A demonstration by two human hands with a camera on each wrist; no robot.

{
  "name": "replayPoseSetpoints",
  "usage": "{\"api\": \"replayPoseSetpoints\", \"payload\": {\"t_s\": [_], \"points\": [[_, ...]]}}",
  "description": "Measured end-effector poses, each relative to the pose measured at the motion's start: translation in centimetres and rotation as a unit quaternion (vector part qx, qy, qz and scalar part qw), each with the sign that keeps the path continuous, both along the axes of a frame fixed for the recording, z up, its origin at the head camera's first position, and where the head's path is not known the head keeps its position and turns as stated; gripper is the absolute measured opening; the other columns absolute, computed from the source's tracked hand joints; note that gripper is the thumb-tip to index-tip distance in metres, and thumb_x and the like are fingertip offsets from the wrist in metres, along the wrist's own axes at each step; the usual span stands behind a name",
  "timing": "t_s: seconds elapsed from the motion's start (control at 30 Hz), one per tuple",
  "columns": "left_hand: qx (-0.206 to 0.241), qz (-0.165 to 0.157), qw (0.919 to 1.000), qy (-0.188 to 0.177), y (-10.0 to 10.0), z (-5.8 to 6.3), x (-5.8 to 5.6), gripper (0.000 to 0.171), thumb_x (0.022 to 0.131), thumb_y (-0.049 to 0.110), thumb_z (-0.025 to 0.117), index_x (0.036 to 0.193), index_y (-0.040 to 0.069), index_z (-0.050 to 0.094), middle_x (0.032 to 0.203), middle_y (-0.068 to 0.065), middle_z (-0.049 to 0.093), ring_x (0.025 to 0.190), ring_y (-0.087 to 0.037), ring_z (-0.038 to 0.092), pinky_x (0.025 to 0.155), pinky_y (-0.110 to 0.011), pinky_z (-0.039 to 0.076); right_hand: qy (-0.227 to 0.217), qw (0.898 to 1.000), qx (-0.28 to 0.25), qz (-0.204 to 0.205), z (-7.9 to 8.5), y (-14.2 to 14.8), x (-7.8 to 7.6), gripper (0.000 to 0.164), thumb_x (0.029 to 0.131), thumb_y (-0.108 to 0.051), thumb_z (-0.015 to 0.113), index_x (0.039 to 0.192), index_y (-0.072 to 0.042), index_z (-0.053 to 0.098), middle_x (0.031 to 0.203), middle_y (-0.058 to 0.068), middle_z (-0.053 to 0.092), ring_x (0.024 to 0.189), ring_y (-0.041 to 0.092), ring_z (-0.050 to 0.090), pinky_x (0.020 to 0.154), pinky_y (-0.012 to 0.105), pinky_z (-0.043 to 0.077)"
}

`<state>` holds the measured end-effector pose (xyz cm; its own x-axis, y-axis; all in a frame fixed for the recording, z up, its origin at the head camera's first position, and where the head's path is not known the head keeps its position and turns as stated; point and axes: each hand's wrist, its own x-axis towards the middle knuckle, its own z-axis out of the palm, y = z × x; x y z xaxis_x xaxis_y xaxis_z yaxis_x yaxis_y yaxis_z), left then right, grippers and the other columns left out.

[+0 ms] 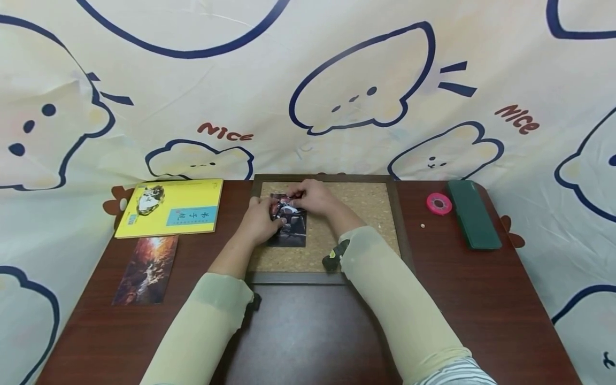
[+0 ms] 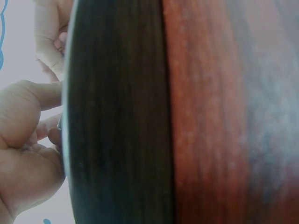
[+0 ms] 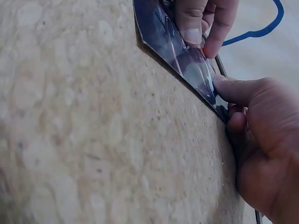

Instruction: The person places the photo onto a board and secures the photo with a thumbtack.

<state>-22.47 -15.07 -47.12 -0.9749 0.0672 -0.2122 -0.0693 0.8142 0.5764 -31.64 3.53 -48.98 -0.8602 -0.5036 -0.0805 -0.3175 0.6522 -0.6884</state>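
A dark glossy photo print (image 1: 292, 232) lies over the upper left of a framed cork board (image 1: 356, 230). My left hand (image 1: 258, 220) is at the photo's left side, its thumb over the print and its fingers bent at the edge. At the photo's upper right corner my right hand (image 1: 315, 198) pinches it between thumb and fingers. In the right wrist view the thumb (image 3: 233, 88) lies on the photo's glossy face (image 3: 187, 60), whose near edge stands slightly off the cork. The left wrist view shows mostly the board's dark frame (image 2: 119, 112), hiding the fingertips.
To the left lie a yellow book (image 1: 192, 192) and a second, orange-and-dark picture (image 1: 149, 270). On the right are a pink roll of tape (image 1: 439, 203), a small pale bit (image 1: 422, 225) and a green case (image 1: 474, 214). A patterned cloth (image 1: 269, 96) hangs behind the brown table (image 1: 462, 299).
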Motion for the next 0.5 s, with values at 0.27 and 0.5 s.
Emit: {"api": "replayPoseSetpoints", "payload": {"t_s": [0.27,0.5], "points": [[0.001,0.002,1.0,-0.004,0.0,0.2,0.0,0.066,0.098,0.029,0.071,0.152,0.003,0.045,0.14,-0.023,0.038,0.117,-0.036,0.053,0.104,-0.052,0.047,0.007,0.999,0.034,0.016,0.7,-0.3,0.1,0.024,0.096,-0.023,0.074,0.119,-0.02,0.079,0.125,-0.001,0.072,0.118,0.018,0.063,0.102,0.035,0.048],[0.002,-0.004,1.0,-0.004,-0.1,0.2,0.0,0.067,0.097,0.029,0.073,0.152,0.002,0.045,0.142,-0.024,0.037,0.119,-0.037,0.053,0.105,-0.052,0.046,0.004,0.998,0.051,0.035,1.3,-0.6,0.1,0.025,0.097,-0.022,0.072,0.121,-0.017,0.078,0.124,0.0,0.074,0.118,0.018,0.065,0.102,0.035,0.049]]}}
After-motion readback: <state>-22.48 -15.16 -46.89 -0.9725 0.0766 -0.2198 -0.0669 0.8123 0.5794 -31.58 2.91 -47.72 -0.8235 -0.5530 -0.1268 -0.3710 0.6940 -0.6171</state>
